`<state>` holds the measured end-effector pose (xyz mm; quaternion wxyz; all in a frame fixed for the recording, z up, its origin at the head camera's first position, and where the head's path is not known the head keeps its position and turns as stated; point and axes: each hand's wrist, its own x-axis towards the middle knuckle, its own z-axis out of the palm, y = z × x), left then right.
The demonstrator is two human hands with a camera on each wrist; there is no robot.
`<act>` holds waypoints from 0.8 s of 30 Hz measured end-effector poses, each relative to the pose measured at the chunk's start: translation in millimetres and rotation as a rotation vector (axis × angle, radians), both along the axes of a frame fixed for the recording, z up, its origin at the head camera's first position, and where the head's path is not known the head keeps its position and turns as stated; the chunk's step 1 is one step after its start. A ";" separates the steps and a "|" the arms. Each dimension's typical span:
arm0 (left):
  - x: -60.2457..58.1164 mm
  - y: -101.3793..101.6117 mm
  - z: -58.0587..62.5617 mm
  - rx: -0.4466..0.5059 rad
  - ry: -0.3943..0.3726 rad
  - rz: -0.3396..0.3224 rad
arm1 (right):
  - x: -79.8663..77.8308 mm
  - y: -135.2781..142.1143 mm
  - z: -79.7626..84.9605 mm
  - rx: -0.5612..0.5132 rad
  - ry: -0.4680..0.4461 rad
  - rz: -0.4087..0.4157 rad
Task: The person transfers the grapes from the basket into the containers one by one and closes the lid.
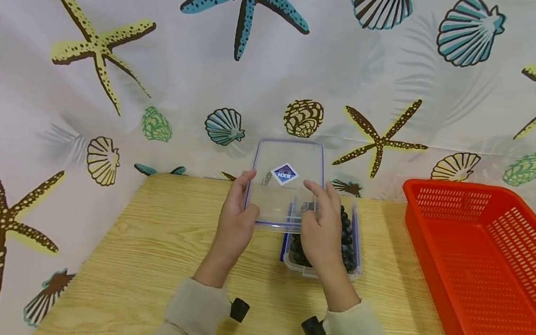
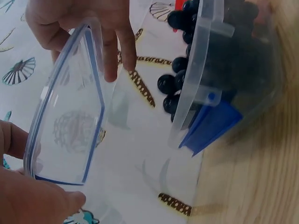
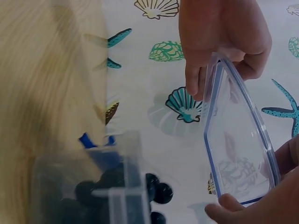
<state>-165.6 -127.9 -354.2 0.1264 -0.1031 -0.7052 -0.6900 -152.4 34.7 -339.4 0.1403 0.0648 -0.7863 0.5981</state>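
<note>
A clear rectangular lid point(image 1: 277, 197) with a blue seal and a blue-and-white label is held up above the table, tilted. My left hand point(image 1: 237, 220) grips its left edge, thumb at the near corner. On the opposite edge, my right hand point(image 1: 323, 233) pinches it with the thumb underneath and the index finger extended along it. Below and to the right stands a clear plastic container point(image 1: 358, 258) with blue side clips point(image 2: 212, 123), heaped with dark round grapes point(image 1: 346, 233). My right hand and the lid partly hide the container in the head view.
A red perforated basket point(image 1: 463, 312) stands on the right of the wooden table point(image 1: 166, 233). Behind the table hangs a white cloth point(image 1: 264, 98) printed with starfish and shells. Black wrist mounts point(image 1: 238, 310) stick out from both sleeves.
</note>
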 end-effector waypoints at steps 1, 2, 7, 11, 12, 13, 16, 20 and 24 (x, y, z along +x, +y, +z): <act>-0.1 3.3 -1.1 -0.011 -0.010 0.007 | 0.5 4.2 -2.6 -0.010 -0.010 0.003; 0.0 7.0 -2.7 -0.014 -0.025 0.008 | 0.9 8.5 -4.9 -0.015 -0.016 0.004; 7.7 30.4 -11.3 -0.085 -0.121 0.039 | 5.8 30.8 -16.4 -0.004 -0.049 -0.004; 16.8 48.0 -18.9 -0.203 -0.177 0.025 | 11.7 46.1 -23.7 0.048 -0.065 -0.037; 18.5 51.3 -21.2 -0.224 -0.189 0.016 | 13.4 49.2 -25.3 0.059 -0.070 -0.043; 19.5 54.1 -23.1 -0.238 -0.193 0.007 | 15.0 52.0 -26.9 0.071 -0.075 -0.048; 21.0 60.7 -28.3 -0.242 -0.184 -0.015 | 19.5 58.6 -31.1 0.101 -0.091 -0.055; 21.0 67.1 -34.7 -0.257 -0.194 -0.037 | 23.6 65.8 -36.7 0.137 -0.119 -0.057; 21.0 72.2 -40.2 -0.287 -0.200 -0.063 | 26.2 72.9 -42.1 0.163 -0.154 -0.059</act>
